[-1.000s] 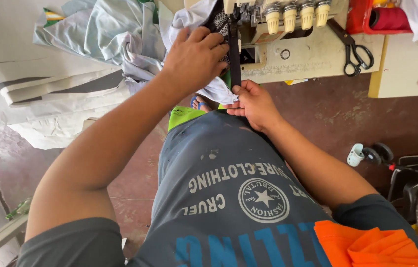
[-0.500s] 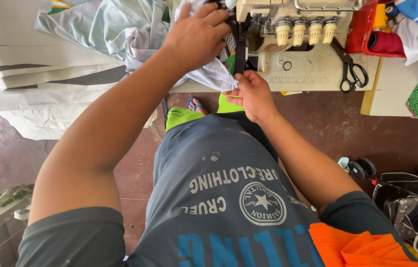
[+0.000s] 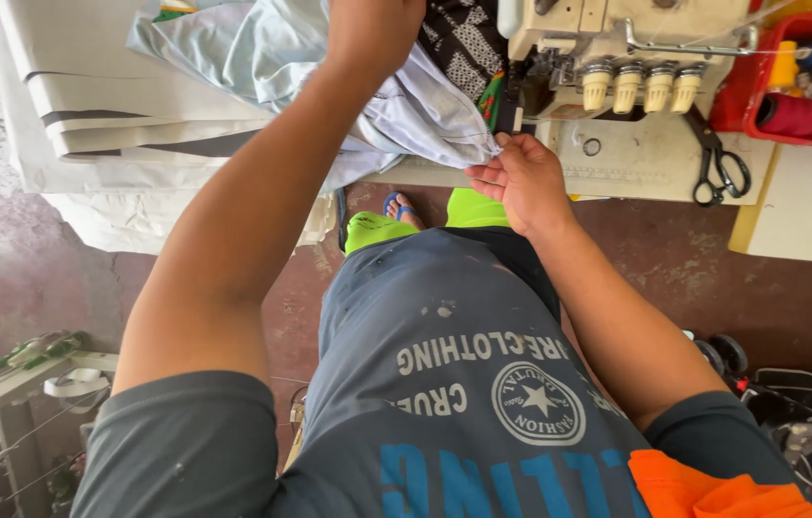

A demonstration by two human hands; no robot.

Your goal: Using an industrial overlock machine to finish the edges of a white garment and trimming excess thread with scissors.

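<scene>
Under my feet the floor [image 3: 22, 259] is showing as worn concrete stained a reddish brown, paler and scuffed toward the left. Daylight is falling evenly across it, leaving no hard shadows. The cream tabletop [image 3: 656, 177] is stretching across the top of my view, with a yellow-edged board [image 3: 790, 206] lying at its right end. A red plastic tray [image 3: 790, 91] is sitting at the back right corner. At lower left a pale metal frame [image 3: 12, 379] is slanting across the floor, and dark wheeled gear [image 3: 761, 369] is crowding the lower right.
</scene>
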